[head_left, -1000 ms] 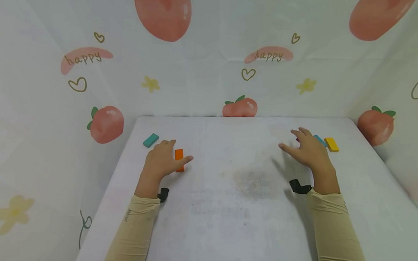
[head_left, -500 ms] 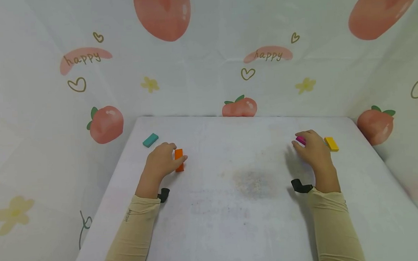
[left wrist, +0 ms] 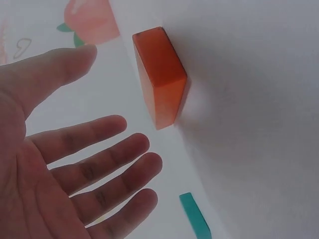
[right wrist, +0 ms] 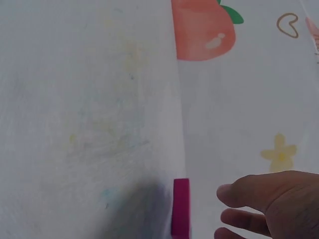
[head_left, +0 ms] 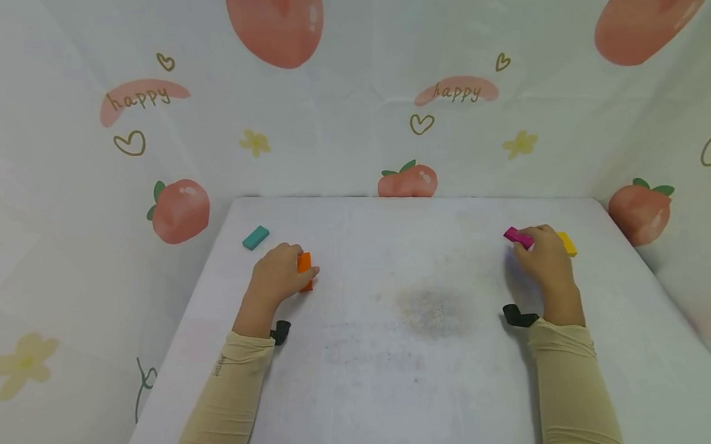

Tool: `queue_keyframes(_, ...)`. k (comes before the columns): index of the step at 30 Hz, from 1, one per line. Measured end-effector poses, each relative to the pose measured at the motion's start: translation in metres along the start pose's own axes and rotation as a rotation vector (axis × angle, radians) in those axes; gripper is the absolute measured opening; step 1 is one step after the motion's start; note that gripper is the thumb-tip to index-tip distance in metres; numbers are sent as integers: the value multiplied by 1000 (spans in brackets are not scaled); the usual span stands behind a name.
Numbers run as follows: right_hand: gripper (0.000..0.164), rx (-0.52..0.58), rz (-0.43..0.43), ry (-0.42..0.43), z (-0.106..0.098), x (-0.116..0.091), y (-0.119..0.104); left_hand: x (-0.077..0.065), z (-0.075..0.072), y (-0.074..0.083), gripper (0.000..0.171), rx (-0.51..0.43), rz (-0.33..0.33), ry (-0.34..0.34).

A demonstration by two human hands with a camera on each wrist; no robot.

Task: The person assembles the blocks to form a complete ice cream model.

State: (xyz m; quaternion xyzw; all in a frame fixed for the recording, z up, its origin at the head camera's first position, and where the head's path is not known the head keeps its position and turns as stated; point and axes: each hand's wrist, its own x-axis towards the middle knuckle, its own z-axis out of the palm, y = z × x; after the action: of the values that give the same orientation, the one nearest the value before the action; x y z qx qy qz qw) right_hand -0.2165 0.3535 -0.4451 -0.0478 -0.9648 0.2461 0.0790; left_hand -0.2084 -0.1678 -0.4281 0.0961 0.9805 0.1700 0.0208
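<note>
An orange block [head_left: 305, 262] stands on the white table beneath my left hand [head_left: 277, 275]. In the left wrist view the thumb and the loosely bent fingers [left wrist: 137, 169] are apart from that block. My right hand [head_left: 544, 260] hovers over a magenta block [head_left: 518, 237] on the table's right side. Its thumb [right wrist: 244, 191] and fingertips show a gap to the magenta block in the right wrist view. Partly behind the right hand lies a yellow block [head_left: 567, 244]. The blue block seen earlier near it is hidden by the hand.
A teal block [head_left: 255, 237] lies at the back left of the white table [head_left: 363, 261], beyond the left hand. A white cloth [head_left: 328, 144] with printed peaches hangs around the back and sides. A dark camera piece [head_left: 519, 315] juts from the right wrist.
My right hand has moved rightward and a little nearer, uncovering the magenta block and covering the blue one; its fingers are more bent. The left hand's thumb and fingers have drawn in around the orange block.
</note>
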Motion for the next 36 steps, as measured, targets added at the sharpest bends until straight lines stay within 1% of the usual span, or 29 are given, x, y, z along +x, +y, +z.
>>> queue_keyframes(6,40,5,36,1,2,2,9,1,3,0,50,-11,7,-5)
queue_keyframes(13,39,14,13,6,6,4,18,1,5,3,44,-47,6,-31)
queue_keyframes(15,40,23,7,-4,6,4,19,1,7,3,43,-51,3,-34)
queue_keyframes(22,44,10,47,-65,8,6,20,3,12,4,41,-24,-8,-46)
queue_keyframes(28,43,3,62,-86,9,6,22,1,10,6,37,-57,-9,-58)
queue_keyframes(32,41,7,57,-77,9,6,24,1,9,7,36,-61,-25,-76)
queue_keyframes(36,38,22,66,-73,9,5,25,3,10,8,34,-66,-57,-99)
